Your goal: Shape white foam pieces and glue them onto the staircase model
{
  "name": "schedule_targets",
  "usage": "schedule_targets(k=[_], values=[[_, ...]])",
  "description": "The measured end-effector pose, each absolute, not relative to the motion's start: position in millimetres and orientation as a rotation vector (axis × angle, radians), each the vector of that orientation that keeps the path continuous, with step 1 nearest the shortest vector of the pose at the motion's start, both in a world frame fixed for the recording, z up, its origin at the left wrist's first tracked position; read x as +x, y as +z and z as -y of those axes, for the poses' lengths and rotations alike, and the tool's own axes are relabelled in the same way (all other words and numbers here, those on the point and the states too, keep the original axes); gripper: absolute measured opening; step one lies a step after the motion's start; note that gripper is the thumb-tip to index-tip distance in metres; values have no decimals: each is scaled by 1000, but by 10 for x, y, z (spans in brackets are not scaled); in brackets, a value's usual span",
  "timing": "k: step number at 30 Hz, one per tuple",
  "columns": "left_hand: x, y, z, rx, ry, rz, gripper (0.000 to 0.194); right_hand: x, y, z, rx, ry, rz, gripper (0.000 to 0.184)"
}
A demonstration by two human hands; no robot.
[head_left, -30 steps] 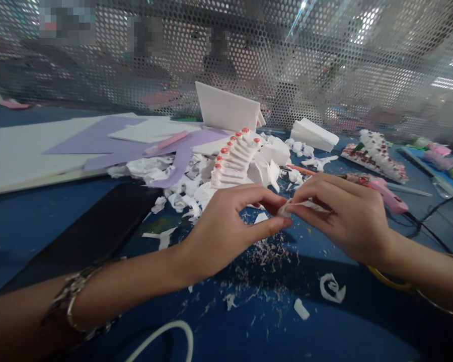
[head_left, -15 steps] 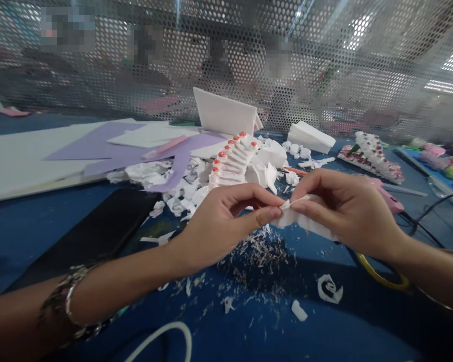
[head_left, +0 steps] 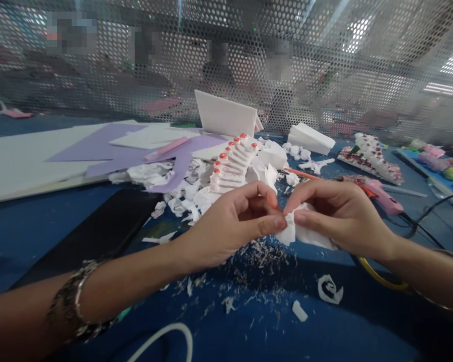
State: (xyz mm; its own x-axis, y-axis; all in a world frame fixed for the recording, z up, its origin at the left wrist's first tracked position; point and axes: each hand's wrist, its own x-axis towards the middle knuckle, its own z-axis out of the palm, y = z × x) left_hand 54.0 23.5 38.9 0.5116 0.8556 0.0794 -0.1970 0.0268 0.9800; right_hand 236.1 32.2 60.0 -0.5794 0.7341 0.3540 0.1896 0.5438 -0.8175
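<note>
Between my two hands is a crumpled strip of white tissue paper (head_left: 312, 234), held above the blue table. My left hand (head_left: 237, 221) pinches its left end between thumb and fingers. My right hand (head_left: 340, 216) grips the strip further along, thumb in front, and the rest of the strip hangs below that palm. Just behind the hands stands a white ribbed paper piece (head_left: 232, 166) with red-tipped ends. Small shredded scraps (head_left: 266, 256) lie on the table under my fingers.
A pink glue gun (head_left: 387, 197) with a black cord lies at right, near a yellow ring (head_left: 381, 276). At left are a black phone-like slab (head_left: 94, 231), white boards (head_left: 18, 158) and purple sheets (head_left: 94, 143). A perforated metal screen (head_left: 249, 65) stands behind.
The tissue strip has come more into view, hanging lower between the hands. My right hand has turned slightly, and my left index finger has lifted off the strip's end.
</note>
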Motion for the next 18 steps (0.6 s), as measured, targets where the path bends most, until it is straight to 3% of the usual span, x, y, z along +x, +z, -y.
schedule_targets(k=[8, 18], values=[[572, 332, -211, 1310, 982, -688, 9, 2325, 544, -265, -825, 1058, 2012, 9], [606, 369, -120, 1438, 1071, -846, 11, 2262, 467, -223, -864, 445, 2042, 5]])
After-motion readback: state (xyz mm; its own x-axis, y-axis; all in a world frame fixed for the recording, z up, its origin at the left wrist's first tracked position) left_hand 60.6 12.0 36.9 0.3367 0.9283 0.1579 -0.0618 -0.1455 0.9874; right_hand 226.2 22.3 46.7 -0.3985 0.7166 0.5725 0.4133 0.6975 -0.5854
